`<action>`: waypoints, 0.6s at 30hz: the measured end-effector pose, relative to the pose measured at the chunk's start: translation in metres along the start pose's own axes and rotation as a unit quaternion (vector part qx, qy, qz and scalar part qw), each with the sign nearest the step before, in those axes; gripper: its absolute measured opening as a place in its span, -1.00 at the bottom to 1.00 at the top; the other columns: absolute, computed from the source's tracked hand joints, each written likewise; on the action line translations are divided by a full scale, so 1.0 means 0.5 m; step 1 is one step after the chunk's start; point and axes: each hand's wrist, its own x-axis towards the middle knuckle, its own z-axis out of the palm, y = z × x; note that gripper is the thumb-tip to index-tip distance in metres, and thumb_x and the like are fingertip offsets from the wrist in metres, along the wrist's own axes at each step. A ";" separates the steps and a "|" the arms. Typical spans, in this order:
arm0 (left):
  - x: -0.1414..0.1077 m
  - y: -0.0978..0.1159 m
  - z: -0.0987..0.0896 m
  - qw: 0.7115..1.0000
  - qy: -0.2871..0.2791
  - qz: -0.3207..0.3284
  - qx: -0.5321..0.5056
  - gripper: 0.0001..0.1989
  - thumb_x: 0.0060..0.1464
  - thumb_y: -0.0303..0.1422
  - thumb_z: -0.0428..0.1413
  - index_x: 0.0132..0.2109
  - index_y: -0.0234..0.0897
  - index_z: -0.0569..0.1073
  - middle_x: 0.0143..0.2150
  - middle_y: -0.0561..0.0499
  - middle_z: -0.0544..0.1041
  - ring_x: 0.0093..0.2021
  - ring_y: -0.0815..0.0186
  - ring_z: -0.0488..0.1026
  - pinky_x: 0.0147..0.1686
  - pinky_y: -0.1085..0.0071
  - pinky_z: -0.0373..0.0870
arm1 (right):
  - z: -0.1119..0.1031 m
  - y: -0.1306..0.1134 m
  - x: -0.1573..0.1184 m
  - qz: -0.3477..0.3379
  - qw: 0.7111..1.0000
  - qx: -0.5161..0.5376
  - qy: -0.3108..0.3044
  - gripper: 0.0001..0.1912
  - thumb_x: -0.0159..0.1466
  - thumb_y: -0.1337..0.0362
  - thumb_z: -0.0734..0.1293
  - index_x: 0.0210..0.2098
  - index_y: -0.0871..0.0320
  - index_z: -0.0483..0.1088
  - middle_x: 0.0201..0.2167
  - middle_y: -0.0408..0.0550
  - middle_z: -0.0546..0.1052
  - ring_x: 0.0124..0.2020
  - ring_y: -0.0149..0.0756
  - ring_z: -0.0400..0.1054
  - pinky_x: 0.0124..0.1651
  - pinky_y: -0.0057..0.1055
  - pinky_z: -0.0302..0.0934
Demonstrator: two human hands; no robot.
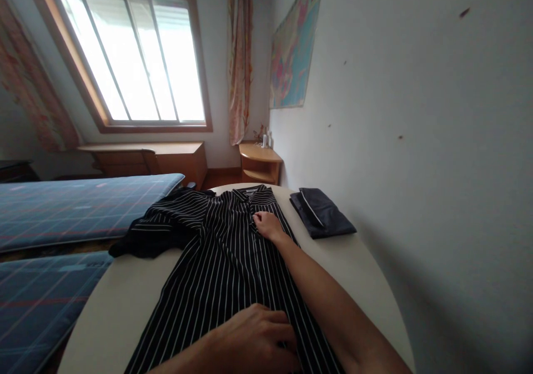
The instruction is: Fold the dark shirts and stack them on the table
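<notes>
A black shirt with thin white stripes (233, 252) lies spread over the round pale table (112, 302), its collar at the far edge and one sleeve out to the left. My right hand (268, 225) reaches up to the chest just below the collar, its fingers closed on the cloth. Nearer to me, my left hand (264, 335) rests over the lower right part of the shirt with curled fingers pinching the fabric; its fingertips are partly hidden. To the right of the shirt sits a folded dark garment (325, 213) with a light line along its edge.
Blue plaid mattresses (83, 207) lie left of the table. A white wall (416, 196) runs close along the right. Beyond stand a wooden desk (179, 154) under the window (137, 57) and a corner shelf (260, 154) with small items.
</notes>
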 end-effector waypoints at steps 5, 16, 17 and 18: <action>0.010 0.005 -0.011 1.000 -0.009 0.011 0.012 -0.96 0.25 -0.30 0.15 -0.18 -0.08 0.51 -0.23 0.18 0.57 -0.30 0.42 0.44 -0.45 0.42 0.22 | -0.023 0.027 -0.033 -0.045 0.999 0.027 -0.010 -0.60 0.43 0.30 0.10 0.14 0.09 0.43 0.06 -0.07 0.56 0.07 -0.32 0.42 0.13 -0.45 0.19; 0.011 -0.006 0.006 0.988 0.029 -0.130 -0.073 -0.74 0.29 -0.27 0.03 0.05 -0.15 0.50 -0.03 -0.05 0.56 -0.05 0.23 0.49 0.02 0.23 0.39 | -0.023 0.091 -0.177 -0.115 0.990 -0.027 -0.070 -0.36 0.43 -0.04 0.09 0.39 0.12 0.09 0.41 0.06 0.10 0.43 -0.02 -0.12 0.40 -0.03 -0.21; 0.011 -0.007 0.005 0.984 0.031 -0.166 -0.065 -0.67 0.25 -0.27 0.07 0.13 -0.14 0.46 0.11 -0.09 0.49 0.10 0.13 0.42 0.13 0.12 0.33 | -0.023 0.092 -0.182 -0.114 0.991 -0.021 -0.067 -0.36 0.43 -0.05 0.07 0.39 0.10 0.10 0.40 0.04 0.12 0.43 -0.03 -0.12 0.40 -0.02 -0.21; 0.011 -0.009 0.003 0.978 0.026 -0.197 -0.059 -0.57 0.20 -0.26 0.12 0.20 -0.12 0.40 0.24 -0.12 0.39 0.23 0.03 0.31 0.21 0.00 0.24 | -0.025 0.093 -0.185 -0.114 0.991 -0.014 -0.064 -0.38 0.43 -0.05 0.06 0.38 0.09 0.12 0.40 0.02 0.14 0.43 -0.05 -0.11 0.40 -0.02 -0.22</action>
